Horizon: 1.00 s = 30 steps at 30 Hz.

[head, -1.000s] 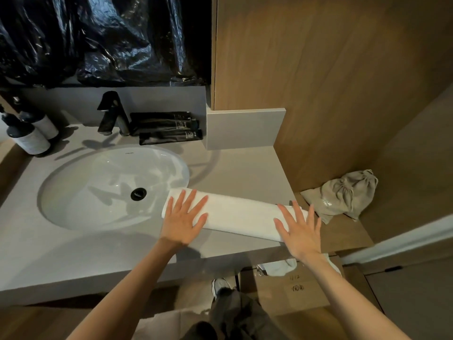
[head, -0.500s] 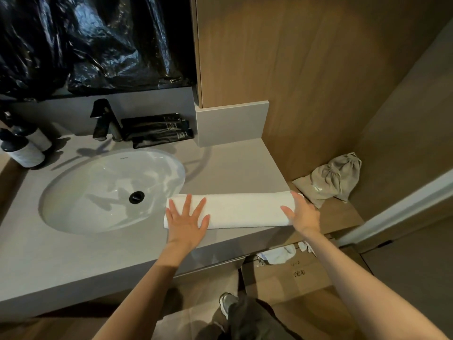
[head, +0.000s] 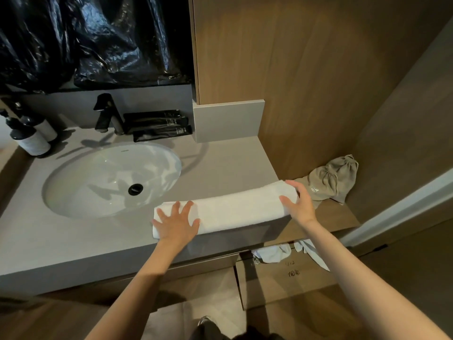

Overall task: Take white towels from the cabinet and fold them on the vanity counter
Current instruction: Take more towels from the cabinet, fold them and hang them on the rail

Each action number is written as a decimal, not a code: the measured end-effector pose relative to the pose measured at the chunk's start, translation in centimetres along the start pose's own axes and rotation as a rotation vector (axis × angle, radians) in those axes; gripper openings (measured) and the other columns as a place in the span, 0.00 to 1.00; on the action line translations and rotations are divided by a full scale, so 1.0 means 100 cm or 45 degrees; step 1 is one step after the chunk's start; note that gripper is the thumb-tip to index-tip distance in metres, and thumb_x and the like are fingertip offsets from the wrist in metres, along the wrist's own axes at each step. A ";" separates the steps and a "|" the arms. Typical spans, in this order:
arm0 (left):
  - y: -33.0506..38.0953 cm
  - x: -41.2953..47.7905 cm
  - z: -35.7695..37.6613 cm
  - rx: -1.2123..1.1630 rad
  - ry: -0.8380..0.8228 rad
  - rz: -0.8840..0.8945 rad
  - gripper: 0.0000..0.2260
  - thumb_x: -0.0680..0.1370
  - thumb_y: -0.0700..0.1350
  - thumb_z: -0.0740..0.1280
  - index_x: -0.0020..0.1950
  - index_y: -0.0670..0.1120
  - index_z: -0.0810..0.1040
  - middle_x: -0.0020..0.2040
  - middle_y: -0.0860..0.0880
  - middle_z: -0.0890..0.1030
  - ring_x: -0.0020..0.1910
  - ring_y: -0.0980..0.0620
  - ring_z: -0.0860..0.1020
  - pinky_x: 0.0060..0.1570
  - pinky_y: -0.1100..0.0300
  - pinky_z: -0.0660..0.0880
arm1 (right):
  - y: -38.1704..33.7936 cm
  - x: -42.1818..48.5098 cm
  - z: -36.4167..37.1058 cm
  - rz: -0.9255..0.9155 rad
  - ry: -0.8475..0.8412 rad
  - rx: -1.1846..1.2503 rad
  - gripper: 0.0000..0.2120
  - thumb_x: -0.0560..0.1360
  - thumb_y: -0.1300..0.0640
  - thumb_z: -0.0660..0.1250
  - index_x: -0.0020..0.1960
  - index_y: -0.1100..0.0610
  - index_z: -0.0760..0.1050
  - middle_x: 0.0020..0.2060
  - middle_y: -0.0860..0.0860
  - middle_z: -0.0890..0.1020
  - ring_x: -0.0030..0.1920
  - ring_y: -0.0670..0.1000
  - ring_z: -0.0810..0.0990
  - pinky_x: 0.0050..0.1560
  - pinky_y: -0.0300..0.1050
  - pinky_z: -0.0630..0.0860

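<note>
Two dark pump bottles with white labels [head: 30, 141] sit far left of the left fingers, partly cut by the frame edge, label text unreadable. The white oval sink basin [head: 98, 168] is left of and beyond the left fingertips, with a tiny illegible mark near its far rim. Black angular faucet [head: 106, 114] and a stack of black flat tubes [head: 157, 125] sit well beyond the fingers; the tubes' white print is too small to read. Crumpled black plastic sheet [head: 98, 38] hangs above.

Left hand [head: 177, 223]: fingers straight and splayed, pressed flat on the left end of the white folded towel [head: 240, 207]. The towel lies on the grey vanity counter [head: 220, 163] along its front edge. Its long axis runs left to right between the hands, the right end angled slightly away from the person. Its near long edge is at the counter lip.

Right hand [head: 299, 204]: thumb and forefinger curve round the towel's right end; the other fingers are hidden behind the hand.

Just right of the right fingers is a beige drawstring cloth bag [head: 334, 177] on a wooden ledge, small logo unreadable. Below the right wrist is a brown cardboard box [head: 282, 280] with handwritten marks that are not legible. White cloths in it are partly hidden by the arm.
</note>
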<state>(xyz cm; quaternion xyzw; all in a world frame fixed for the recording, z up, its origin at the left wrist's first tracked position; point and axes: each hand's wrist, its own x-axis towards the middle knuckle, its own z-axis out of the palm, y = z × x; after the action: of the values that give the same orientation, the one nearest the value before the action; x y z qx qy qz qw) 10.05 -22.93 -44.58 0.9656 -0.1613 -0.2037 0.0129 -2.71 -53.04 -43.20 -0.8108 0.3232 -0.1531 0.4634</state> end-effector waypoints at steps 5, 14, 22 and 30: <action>0.032 -0.010 -0.037 -0.157 -0.198 0.209 0.34 0.74 0.58 0.67 0.76 0.50 0.57 0.76 0.43 0.59 0.72 0.37 0.61 0.69 0.43 0.64 | -0.050 -0.021 -0.039 -0.308 -0.020 0.091 0.16 0.78 0.56 0.67 0.63 0.46 0.70 0.59 0.39 0.73 0.57 0.39 0.72 0.61 0.42 0.72; 0.204 -0.113 -0.155 -0.932 0.104 0.840 0.28 0.70 0.52 0.76 0.68 0.51 0.72 0.63 0.51 0.77 0.62 0.53 0.75 0.56 0.63 0.73 | -0.137 -0.067 -0.166 -0.937 -0.156 0.215 0.16 0.80 0.60 0.64 0.63 0.44 0.70 0.58 0.37 0.75 0.59 0.42 0.75 0.56 0.33 0.74; 0.295 -0.191 -0.192 -1.436 0.147 0.955 0.26 0.68 0.54 0.77 0.63 0.48 0.76 0.58 0.48 0.82 0.58 0.51 0.80 0.59 0.49 0.77 | -0.177 -0.068 -0.305 -1.130 -0.042 0.138 0.15 0.77 0.55 0.69 0.60 0.49 0.70 0.55 0.37 0.75 0.56 0.39 0.75 0.52 0.28 0.74; 0.392 -0.247 -0.309 -1.592 0.384 1.058 0.17 0.71 0.47 0.75 0.58 0.45 0.79 0.51 0.49 0.84 0.50 0.53 0.83 0.52 0.53 0.80 | -0.248 -0.051 -0.430 -1.261 0.429 0.087 0.20 0.76 0.56 0.69 0.66 0.48 0.69 0.65 0.46 0.72 0.60 0.40 0.71 0.59 0.30 0.69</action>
<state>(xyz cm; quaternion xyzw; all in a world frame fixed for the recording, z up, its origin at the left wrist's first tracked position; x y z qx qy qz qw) -11.01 -53.49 -3.12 0.6561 -0.3623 -0.1015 0.6542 -20.55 -68.73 0.64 -0.8150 -0.0341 -0.4925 0.3033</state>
